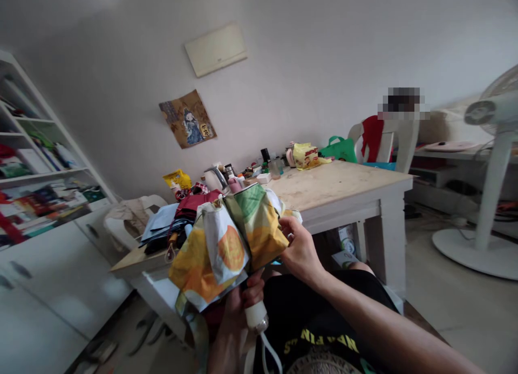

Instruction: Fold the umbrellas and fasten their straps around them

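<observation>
A partly folded umbrella (226,239) with a yellow, white and green fruit print is in front of me, its canopy in loose pleats. My left hand (251,292) is wrapped round it under the canopy, just above the white handle (256,315). From the handle's end hangs a white wrist strap (270,351). At the canopy's right side my right hand (301,250) has its fingers closed on the edge of one fabric pleat. Part of my left hand is hidden under the cloth.
A wooden table (340,182) stands ahead, with folded clothes (159,225), a kettle (216,178), a yellow snack bag (305,156) and a green bag (339,149) on it. A white fan (485,201) is at the right, a shelf cabinet (44,174) at the left. A person sits behind the chair (408,139).
</observation>
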Motion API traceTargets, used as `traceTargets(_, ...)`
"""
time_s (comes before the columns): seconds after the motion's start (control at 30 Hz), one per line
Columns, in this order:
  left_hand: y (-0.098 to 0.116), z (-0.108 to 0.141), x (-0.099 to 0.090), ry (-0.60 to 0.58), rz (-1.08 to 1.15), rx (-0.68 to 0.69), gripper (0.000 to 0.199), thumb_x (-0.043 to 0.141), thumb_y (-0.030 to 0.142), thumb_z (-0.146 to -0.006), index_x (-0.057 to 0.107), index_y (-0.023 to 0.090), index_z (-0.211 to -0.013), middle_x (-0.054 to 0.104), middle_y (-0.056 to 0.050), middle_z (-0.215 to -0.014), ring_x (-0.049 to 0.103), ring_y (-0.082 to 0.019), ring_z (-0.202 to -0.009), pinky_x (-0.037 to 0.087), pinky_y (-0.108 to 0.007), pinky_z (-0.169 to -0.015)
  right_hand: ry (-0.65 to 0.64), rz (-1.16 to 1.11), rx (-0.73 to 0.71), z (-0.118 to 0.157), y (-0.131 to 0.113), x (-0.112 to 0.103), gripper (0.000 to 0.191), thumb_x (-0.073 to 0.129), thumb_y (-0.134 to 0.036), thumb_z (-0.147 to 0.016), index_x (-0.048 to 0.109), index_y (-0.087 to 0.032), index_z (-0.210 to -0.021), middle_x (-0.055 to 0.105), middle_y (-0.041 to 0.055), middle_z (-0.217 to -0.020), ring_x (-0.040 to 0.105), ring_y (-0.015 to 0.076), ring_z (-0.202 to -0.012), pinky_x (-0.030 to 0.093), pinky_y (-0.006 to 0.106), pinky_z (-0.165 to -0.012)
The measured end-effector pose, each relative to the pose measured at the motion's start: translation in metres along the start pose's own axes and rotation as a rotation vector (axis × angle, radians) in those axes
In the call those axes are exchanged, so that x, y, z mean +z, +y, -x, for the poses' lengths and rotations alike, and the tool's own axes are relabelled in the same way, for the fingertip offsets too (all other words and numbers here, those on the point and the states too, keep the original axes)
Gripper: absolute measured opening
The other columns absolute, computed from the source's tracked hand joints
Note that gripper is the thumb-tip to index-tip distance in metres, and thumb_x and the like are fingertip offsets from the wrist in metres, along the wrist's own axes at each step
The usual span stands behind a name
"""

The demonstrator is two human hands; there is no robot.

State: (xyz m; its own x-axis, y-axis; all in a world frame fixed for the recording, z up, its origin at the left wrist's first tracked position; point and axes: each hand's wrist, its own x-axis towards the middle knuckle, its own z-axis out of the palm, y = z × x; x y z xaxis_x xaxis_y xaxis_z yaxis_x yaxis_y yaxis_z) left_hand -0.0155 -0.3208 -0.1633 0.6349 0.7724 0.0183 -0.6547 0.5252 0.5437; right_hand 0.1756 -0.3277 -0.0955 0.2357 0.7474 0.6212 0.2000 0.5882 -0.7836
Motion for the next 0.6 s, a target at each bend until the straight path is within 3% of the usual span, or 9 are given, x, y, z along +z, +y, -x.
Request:
traceTargets(0.07,0.000,0.002,-0.003,0.004,0.012,-0.008,0.047,0.070,0.014,-0.077,0.025,0.021,-0.065,0.020,0.011,-0.051,0.018,-0.002,-0.038,0.019,-0.008,-0.037,-0.013,-0.030,0.017,0.003,0.003,0.003,0.015,0.065,-0.029,-0.073,0.055,-0.019,-0.078,0.057,0.0008,-0.076,0.049,0.0141,-0.067,0.043,0.026,-0.061)
traceTargets(0.17,0.008,0.007,-0.012,0.013,0.043,0.028,0.044,0.069,0.014,-0.075,0.027,0.021,-0.066,0.022,0.012,-0.050,0.020,-0.001,-0.036,0.023,-0.007,-0.037,-0.124,-0.155,0.063,0.004,0.007,-0.004,0.028,0.064,-0.037,-0.078,0.049,-0.020,-0.062,0.047,-0.0023,-0.060,0.044,0.0125,-0.059,0.039,0.025,-0.056)
traceTargets(0.23,0.016,0.012,-0.019,0.018,0.084,0.048,0.042,0.068,0.013,-0.075,0.029,0.021,-0.067,0.025,0.012,-0.049,0.020,-0.001,-0.035,0.024,-0.007,-0.037,-0.164,-0.224,0.070,-0.003,0.007,-0.018,0.033,0.064,-0.045,-0.080,0.051,-0.019,-0.063,0.046,-0.0030,-0.058,0.043,0.0116,-0.057,0.039,0.025,-0.055)
traceTargets(0.33,0.027,0.017,-0.029,-0.004,0.109,-0.042,0.043,0.067,0.010,-0.076,0.027,0.021,-0.065,0.024,0.013,-0.047,0.016,0.001,-0.032,0.021,-0.006,-0.034,-0.016,-0.194,-0.009,-0.033,0.005,-0.046,0.037,0.072,-0.049,-0.074,0.061,-0.018,-0.090,0.061,0.0027,-0.082,0.054,0.0152,-0.070,0.046,0.029,-0.065)
traceTargets(0.4,0.030,0.018,-0.034,-0.020,0.080,-0.150,0.048,0.069,0.010,-0.076,0.024,0.021,-0.062,0.019,0.014,-0.045,0.011,0.001,-0.032,0.019,-0.005,-0.033,-0.053,-0.116,-0.078,-0.060,0.003,-0.061,0.059,0.082,-0.045,-0.063,0.059,-0.018,-0.109,0.063,0.0108,-0.111,0.059,0.0208,-0.092,0.049,0.035,-0.079)
traceTargets(0.47,0.029,0.017,-0.037,-0.026,0.038,-0.234,0.054,0.074,0.013,-0.073,0.022,0.021,-0.061,0.015,0.014,-0.043,0.008,0.002,-0.032,0.017,-0.006,-0.031,-0.329,-0.096,-0.042,-0.083,0.002,-0.070,0.066,0.083,-0.043,-0.060,0.058,-0.015,-0.114,0.066,0.0116,-0.108,0.061,0.0215,-0.094,0.051,0.034,-0.079)
traceTargets(0.6,0.022,0.014,-0.033,0.010,0.022,-0.255,0.051,0.074,0.012,-0.072,0.025,0.020,-0.062,0.022,0.013,-0.046,0.012,0.002,-0.033,0.020,-0.006,-0.034,-1.033,-0.063,0.172,-0.101,-0.002,-0.075,0.049,0.084,-0.038,-0.061,0.068,-0.010,-0.097,0.070,0.0030,-0.078,0.063,0.0153,-0.069,0.051,0.025,-0.061)
